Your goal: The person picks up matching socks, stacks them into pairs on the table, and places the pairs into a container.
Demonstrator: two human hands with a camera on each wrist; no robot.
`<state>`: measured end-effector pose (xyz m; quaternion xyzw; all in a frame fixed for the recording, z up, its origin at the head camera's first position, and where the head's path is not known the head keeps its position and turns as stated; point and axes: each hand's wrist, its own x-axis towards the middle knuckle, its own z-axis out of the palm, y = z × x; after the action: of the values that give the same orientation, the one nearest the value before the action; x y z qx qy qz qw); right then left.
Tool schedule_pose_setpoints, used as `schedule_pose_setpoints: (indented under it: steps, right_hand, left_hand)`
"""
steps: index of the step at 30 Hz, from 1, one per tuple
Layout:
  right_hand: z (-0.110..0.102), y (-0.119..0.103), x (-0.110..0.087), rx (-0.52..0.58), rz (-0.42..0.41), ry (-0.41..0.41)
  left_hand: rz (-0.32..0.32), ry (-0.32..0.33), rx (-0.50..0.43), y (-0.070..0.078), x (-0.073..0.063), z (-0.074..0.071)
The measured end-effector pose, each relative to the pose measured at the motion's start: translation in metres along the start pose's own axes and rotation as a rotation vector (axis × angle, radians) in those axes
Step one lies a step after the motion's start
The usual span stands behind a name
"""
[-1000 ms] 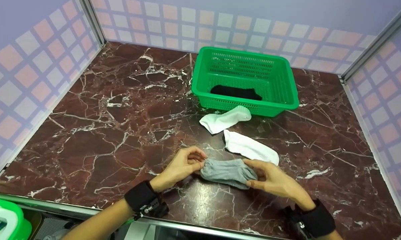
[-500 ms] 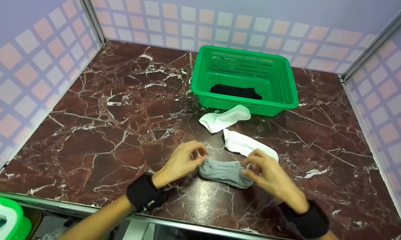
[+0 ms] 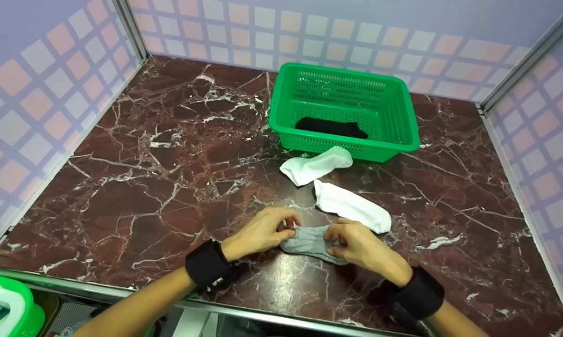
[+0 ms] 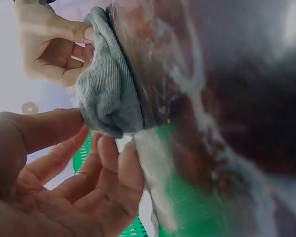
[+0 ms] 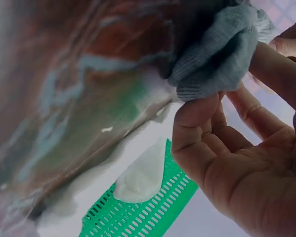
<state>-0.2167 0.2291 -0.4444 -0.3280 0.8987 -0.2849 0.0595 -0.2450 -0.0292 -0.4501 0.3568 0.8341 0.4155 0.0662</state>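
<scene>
Head view: left hand, right hand, fingers of both pinching grey ribbed-knit sock on dark-red marbled counter; careful, uneven tug could bunch soft knit!

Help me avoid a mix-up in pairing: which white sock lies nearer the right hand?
The near white sock, just beyond the right hand. The far white sock lies farther off, by the green basket's front wall.

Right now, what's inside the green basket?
Black cloth lies in the green basket. The basket's front wall hides the nearest part inside; anything under the cloth is covered too.
</scene>
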Motion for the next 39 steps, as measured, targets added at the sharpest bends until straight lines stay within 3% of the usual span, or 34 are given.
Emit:
schedule_pose_setpoints:
  steps: [7, 10, 14, 22, 27, 30, 34, 39]
  right_hand:
    - [-0.023, 0.008, -0.005, 0.076, 0.031, 0.058]
    - [-0.027, 0.009, -0.008, 0.067, 0.096, 0.010]
    - [-0.022, 0.006, -0.009, 0.058, 0.153, -0.091]
    - [-0.008, 0.003, -0.009, 0.012, 0.171, -0.103]
    - [-0.006, 0.001, -0.009, -0.002, 0.176, -0.117]
    - [-0.007, 0.001, -0.009, -0.001, 0.161, -0.122]
    - [-0.010, 0.003, -0.012, 0.033, 0.124, -0.125]
    - [-0.012, 0.007, -0.016, 0.078, 0.065, -0.108]
  left_hand:
    - [-0.116, -0.028, -0.017, 0.009, 0.003, -0.020]
    - [-0.188, -0.130, 0.011, 0.016, 0.007, -0.029]
    - [-0.266, -0.308, 0.102, 0.024, 0.014, -0.027]
    - [-0.339, -0.498, 0.355, 0.029, 0.032, -0.011]
    - [-0.347, -0.616, 0.399, 0.028, 0.039, -0.006]
    - [-0.340, -0.653, 0.385, 0.028, 0.042, -0.006]
    - [-0.289, -0.620, 0.234, 0.026, 0.041, -0.010]
    - [-0.150, -0.522, 0.056, 0.021, 0.033, -0.013]
